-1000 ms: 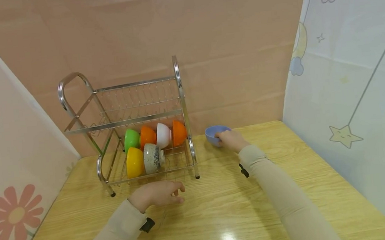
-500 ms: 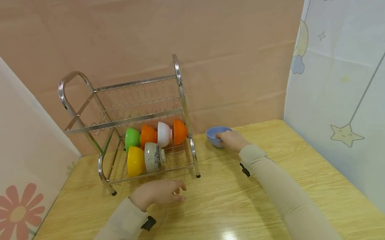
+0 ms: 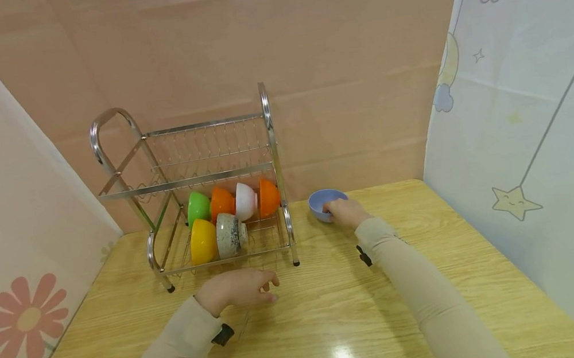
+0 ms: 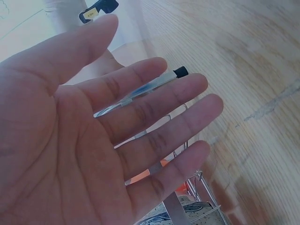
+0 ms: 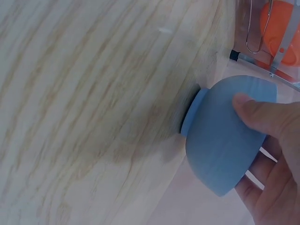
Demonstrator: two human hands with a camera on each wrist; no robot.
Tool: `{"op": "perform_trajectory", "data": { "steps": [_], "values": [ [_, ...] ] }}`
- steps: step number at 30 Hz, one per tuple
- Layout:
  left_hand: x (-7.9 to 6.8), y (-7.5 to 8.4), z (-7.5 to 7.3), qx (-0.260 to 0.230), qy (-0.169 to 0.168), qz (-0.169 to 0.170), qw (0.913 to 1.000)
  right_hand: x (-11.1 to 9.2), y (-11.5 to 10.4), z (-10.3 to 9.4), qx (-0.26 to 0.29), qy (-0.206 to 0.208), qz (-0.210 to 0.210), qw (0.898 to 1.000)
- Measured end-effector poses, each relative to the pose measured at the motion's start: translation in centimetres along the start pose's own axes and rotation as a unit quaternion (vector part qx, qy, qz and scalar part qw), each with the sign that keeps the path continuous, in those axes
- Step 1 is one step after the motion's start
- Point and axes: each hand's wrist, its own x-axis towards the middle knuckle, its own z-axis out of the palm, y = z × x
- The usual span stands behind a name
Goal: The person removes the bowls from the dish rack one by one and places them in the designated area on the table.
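A blue bowl (image 3: 317, 203) stands upright on the table, right of the metal dish rack (image 3: 292, 230). My right hand (image 3: 348, 212) pinches its near side. In the right wrist view the thumb presses the outer wall of the bowl (image 5: 220, 140), while the other fingers reach behind its rim and are partly hidden. My left hand (image 3: 237, 289) hovers low in front of the rack, holding nothing. The left wrist view shows its palm (image 4: 70, 140) with the fingers spread and nearly straight.
The rack's lower tier bears several bowls on their sides: green (image 3: 198, 206), orange (image 3: 221, 201), white (image 3: 245, 201), another orange (image 3: 269, 197), yellow (image 3: 203, 242) and speckled grey (image 3: 227, 235). Its upper tier (image 3: 211, 146) is bare wire. A pink backdrop (image 3: 350, 80) closes the table's back.
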Motion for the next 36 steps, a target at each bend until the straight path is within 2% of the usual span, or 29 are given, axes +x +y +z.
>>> {"op": "perform_trajectory", "data": {
  "steps": [13,18,22,30,36],
  "values": [
    [0.1,0.0,0.3,0.001,0.004,0.011,0.9999,-0.4,0.1,0.7,0.012,-0.006,0.004,1.000],
    [0.3,0.0,0.4,0.002,0.001,0.012,0.9999,-0.8,0.0,0.6,0.047,0.026,-0.007,0.999],
    [0.4,-0.1,0.4,0.006,0.003,0.013,0.9999,-1.3,-0.4,-0.4,0.081,0.060,-0.008,0.995],
    [0.6,0.1,0.3,0.004,-0.002,0.013,0.9999,-2.9,-1.4,-2.7,0.099,0.114,-0.022,0.988],
    [0.7,0.3,0.4,-0.002,-0.004,0.011,0.9999,-4.0,-2.8,-3.5,0.091,0.131,-0.069,0.985]
  ]
}}
